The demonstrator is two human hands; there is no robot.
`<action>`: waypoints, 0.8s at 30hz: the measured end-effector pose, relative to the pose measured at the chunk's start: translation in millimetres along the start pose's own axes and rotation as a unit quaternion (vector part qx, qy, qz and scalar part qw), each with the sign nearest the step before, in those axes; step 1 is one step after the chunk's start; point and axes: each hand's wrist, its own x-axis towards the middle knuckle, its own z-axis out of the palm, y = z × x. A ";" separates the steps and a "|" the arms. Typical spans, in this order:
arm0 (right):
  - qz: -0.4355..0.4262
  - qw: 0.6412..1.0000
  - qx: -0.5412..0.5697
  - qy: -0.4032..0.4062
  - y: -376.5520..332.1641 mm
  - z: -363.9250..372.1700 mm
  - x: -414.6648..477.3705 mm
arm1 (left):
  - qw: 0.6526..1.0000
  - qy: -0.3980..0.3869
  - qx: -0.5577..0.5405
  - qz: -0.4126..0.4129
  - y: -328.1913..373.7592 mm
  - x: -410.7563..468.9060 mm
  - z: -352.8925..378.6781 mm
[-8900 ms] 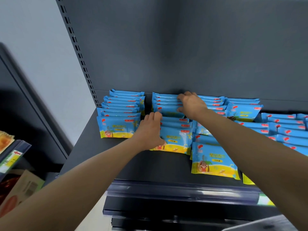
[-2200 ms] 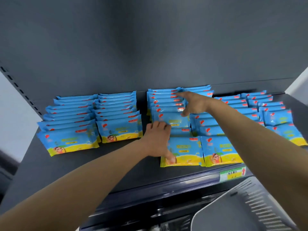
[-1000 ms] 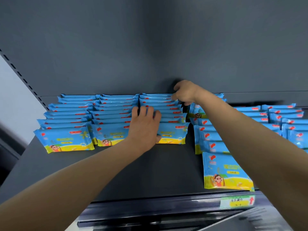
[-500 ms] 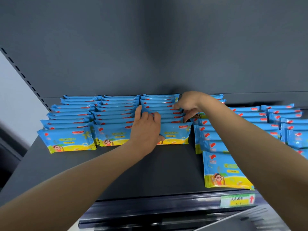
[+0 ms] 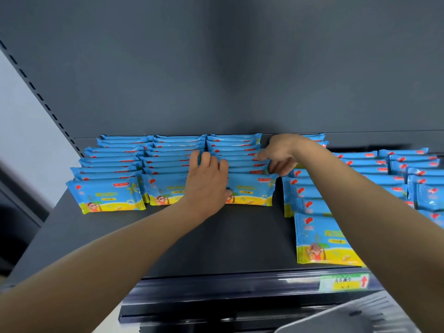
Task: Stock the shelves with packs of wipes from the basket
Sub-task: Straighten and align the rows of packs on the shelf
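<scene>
At the bottom right a grey corner of what I take to be the basket (image 5: 355, 316) shows. Just beyond it runs the front rail (image 5: 216, 282) of the shelf, with a green price label (image 5: 343, 282). The shelf (image 5: 228, 243) is bare across its front half, which leaves open room to slide rows forward. On the right, though, one front pack (image 5: 322, 239) reaches nearly to the lip, where a careless forearm could knock it off. Farther in, the packs of wipes (image 5: 173, 157) stand in overlapped rows, leaning back. The left hand (image 5: 206, 183) lies flat, fingers straight and together, pressing on two neighbouring rows. The right hand (image 5: 280, 156) curls its fingers at the right end of one of those rows, thumb over the top edges; whether it grips a pack I cannot tell. The packs look light, soft and slick-wrapped, likely to slump or fan out — best taken by the short ends, several squeezed together. The back panel (image 5: 216, 80) stops them behind.
</scene>
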 end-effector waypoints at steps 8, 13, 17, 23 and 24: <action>0.005 1.000 0.009 -0.003 5.6 5.9 -11.4 | 0.999 0.012 -0.030 -0.012 1.9 -0.6 5.2; -0.012 0.998 0.067 -0.010 6.4 11.5 -10.6 | 0.996 0.023 -0.082 0.018 -9.3 -2.5 9.2; -0.019 0.996 0.084 -0.012 5.0 11.7 -11.4 | 0.997 0.002 -0.068 0.021 -17.8 -9.2 9.9; -0.014 0.996 0.083 -0.008 2.1 11.8 -13.1 | 0.999 0.012 -0.032 0.020 -11.8 -8.1 13.4; -0.013 0.997 0.082 -0.004 2.8 11.3 -13.7 | 0.999 0.023 -0.028 0.015 -10.1 -7.4 13.5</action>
